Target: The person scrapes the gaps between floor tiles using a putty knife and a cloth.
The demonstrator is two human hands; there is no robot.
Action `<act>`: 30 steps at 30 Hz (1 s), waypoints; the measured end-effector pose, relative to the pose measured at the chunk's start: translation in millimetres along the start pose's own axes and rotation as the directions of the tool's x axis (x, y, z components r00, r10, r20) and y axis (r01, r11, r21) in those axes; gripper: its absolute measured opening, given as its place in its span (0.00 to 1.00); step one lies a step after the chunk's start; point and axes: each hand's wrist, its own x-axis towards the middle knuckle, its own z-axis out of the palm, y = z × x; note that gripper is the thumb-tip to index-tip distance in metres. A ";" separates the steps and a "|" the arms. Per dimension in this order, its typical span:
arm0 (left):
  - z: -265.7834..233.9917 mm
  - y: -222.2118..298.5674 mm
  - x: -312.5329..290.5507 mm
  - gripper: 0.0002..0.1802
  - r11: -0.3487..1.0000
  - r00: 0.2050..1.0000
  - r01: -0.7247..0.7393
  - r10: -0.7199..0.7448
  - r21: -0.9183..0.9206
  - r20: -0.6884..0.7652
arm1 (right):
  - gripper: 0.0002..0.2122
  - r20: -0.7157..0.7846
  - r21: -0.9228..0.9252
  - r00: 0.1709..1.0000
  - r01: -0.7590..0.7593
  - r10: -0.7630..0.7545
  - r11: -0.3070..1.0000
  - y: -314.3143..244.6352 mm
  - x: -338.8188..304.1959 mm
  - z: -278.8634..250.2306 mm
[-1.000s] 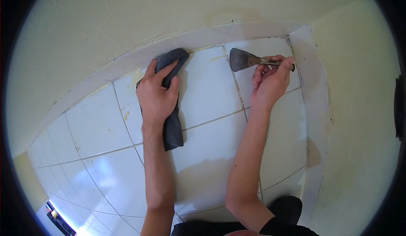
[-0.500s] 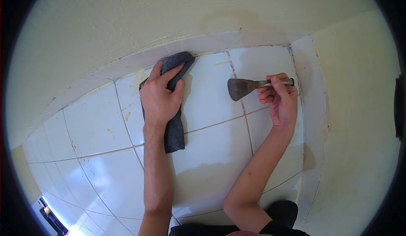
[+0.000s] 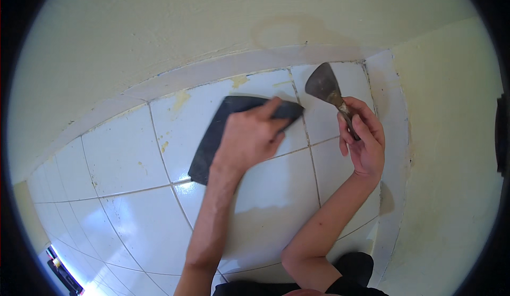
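Note:
My left hand (image 3: 248, 139) presses a dark grey cloth (image 3: 208, 155) onto the white floor tiles (image 3: 276, 184); its fingers are bent over the cloth, which spreads out beneath. In my right hand (image 3: 365, 139) is a scraper (image 3: 325, 86) with a broad dark blade, held by its handle above the tiles. The blade points up and away from me, and the fingers curl round the handle. Yellowish residue (image 3: 181, 100) marks the tiles beyond the cloth, and another patch of residue (image 3: 240, 81) lies close to the far skirting.
A pale tile skirting (image 3: 202, 73) runs along the far wall (image 3: 212, 20) and meets the right wall (image 3: 451, 136) in a corner. Dirty grout lines separate the tiles. A dark object (image 3: 64, 275) stands at the lower left beside a bright patch.
My left hand has moved right and nearer with the cloth, which is now spread wider, uncovering yellowish residue by the skirting. My right hand has turned the scraper from pointing left to pointing upward.

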 end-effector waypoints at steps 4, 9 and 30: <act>17.3 13.0 4.5 0.17 0.999 0.998 0.046 -0.047 -0.007 -0.048 | 0.25 0.263 0.278 0.965 -0.057 -0.019 0.959 -8.5 -4.5 -1.1; -1.4 -17.7 -2.2 0.17 0.917 0.870 0.376 -0.298 0.136 -0.394 | 0.24 0.276 0.035 0.959 0.057 -0.064 0.998 -27.5 -15.2 11.0; -22.2 -40.9 -11.0 0.20 0.902 0.845 0.418 -0.431 -0.112 -0.317 | 0.23 0.191 -0.974 0.980 0.180 0.065 0.138 -5.0 -38.1 94.1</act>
